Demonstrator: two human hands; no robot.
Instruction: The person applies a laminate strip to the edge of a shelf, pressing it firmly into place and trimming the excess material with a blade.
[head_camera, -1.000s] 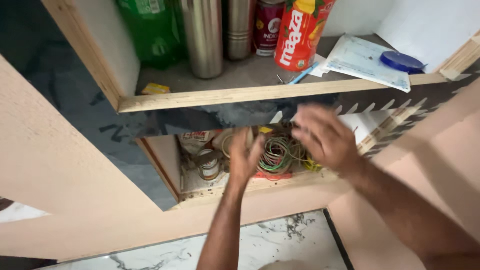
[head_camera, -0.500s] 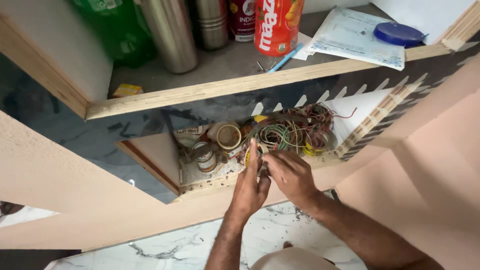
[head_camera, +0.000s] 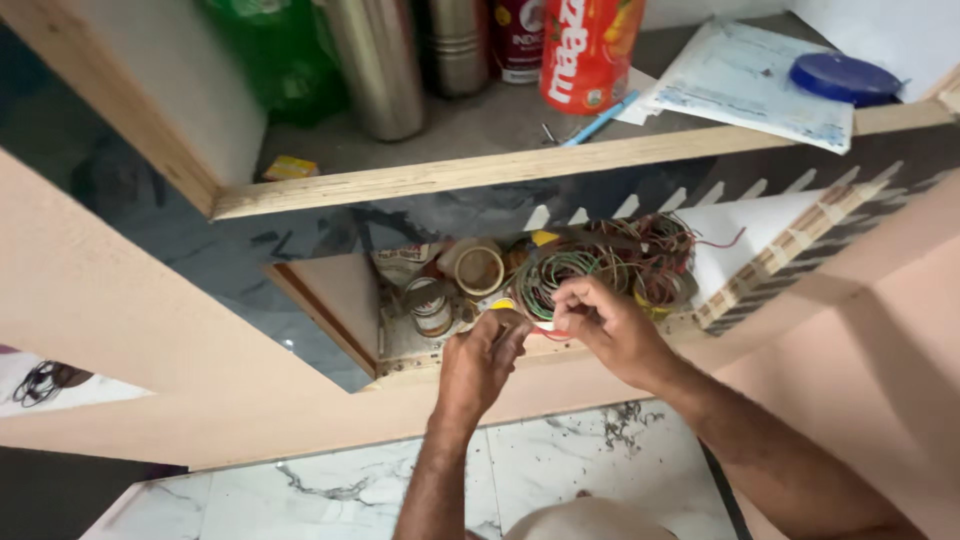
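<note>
Seen from the head camera, the left hand (head_camera: 480, 355) and right hand (head_camera: 610, 330) meet at the front edge of a lower wooden shelf (head_camera: 420, 372), fingers pinched on a red wire (head_camera: 553, 333). Behind lie coiled wire bundles (head_camera: 600, 265), a tape roll (head_camera: 479, 270) and a small tin (head_camera: 431, 306).

Even indoor light, soft shadows, slight blur, tilted view

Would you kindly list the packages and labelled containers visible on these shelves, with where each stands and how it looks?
Orange bottle: upper shelf, middle; tall, orange-red with white lettering.
Red can: upper shelf, behind the orange bottle's left; red with a white band.
Green bottle: upper shelf, left; green plastic.
Printed paper: upper shelf, right; white-blue sheet under a blue lid.
Small tin: lower shelf, left of both hands; round, labelled.
</note>
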